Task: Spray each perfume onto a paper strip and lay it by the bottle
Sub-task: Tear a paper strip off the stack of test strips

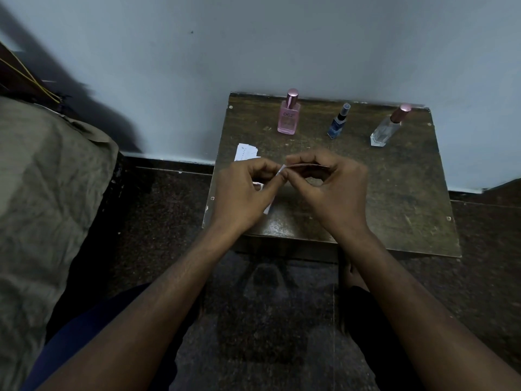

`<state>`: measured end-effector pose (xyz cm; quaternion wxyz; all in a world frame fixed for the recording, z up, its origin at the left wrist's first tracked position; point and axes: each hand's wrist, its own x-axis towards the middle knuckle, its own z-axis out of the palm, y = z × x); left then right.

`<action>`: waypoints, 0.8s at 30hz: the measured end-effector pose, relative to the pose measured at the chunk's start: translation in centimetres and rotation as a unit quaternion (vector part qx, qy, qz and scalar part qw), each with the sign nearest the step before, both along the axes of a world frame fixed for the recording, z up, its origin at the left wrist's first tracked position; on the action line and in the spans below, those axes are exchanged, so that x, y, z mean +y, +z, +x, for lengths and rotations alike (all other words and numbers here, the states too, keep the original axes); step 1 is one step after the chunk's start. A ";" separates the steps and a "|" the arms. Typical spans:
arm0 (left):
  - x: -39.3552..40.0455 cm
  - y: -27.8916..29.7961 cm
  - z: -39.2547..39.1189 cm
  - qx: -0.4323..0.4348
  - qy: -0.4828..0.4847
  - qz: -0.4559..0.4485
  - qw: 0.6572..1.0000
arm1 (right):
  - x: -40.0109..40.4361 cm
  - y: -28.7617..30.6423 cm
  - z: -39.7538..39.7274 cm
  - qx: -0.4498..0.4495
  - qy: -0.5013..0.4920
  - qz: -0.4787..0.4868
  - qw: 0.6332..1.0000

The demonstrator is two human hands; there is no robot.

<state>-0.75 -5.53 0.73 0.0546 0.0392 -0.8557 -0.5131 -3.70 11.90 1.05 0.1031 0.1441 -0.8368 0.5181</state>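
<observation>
A dark, worn wooden table (408,193) fills the middle of the view, pushed up against a pale wall, and both bare forearms reach in over its near edge. The left hand (242,193) and the right hand (332,187) meet just above the tabletop, and between them is a single paper strip (306,165), seen almost edge-on. The left fingertips pinch its near end, the right fingertips pinch along its length; both hands are pressed closed on it, perhaps separating or straightening it, though that cannot be told for sure.

Along the back of the table stand three bottles, well apart: a pink bottle (288,115) on the left, a small blue bottle (337,122) in the middle, and a clear bottle (387,128) with a pink cap on the right. All three look capped.

Near the table's left edge, a small stack of spare strips (245,152) lies beyond the left hand, and more white paper (267,208) peeks out beneath that hand; how many pieces there are cannot be counted.

As for progress, this reads as the very start: no strip lies beside any bottle, nothing looks sprayed. Three sprays and three placements appear to remain.
</observation>
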 end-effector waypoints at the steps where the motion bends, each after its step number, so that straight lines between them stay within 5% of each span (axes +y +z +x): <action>1: -0.1 0.0 0.0 -0.002 -0.003 0.011 1.000 | 0.0 0.0 0.0 -0.004 0.004 -0.005 1.000; 10: -0.2 -0.2 -0.2 -0.048 0.034 0.105 0.993 | -0.1 0.5 0.3 0.106 0.017 0.083 0.991; 19: -0.5 -0.3 -0.1 0.017 -0.007 0.014 1.000 | -0.2 0.5 0.1 0.013 0.000 0.081 0.997; 24: -0.6 -0.1 0.2 0.048 -0.018 -0.018 0.999 | -0.2 0.4 0.2 0.059 0.025 0.137 0.988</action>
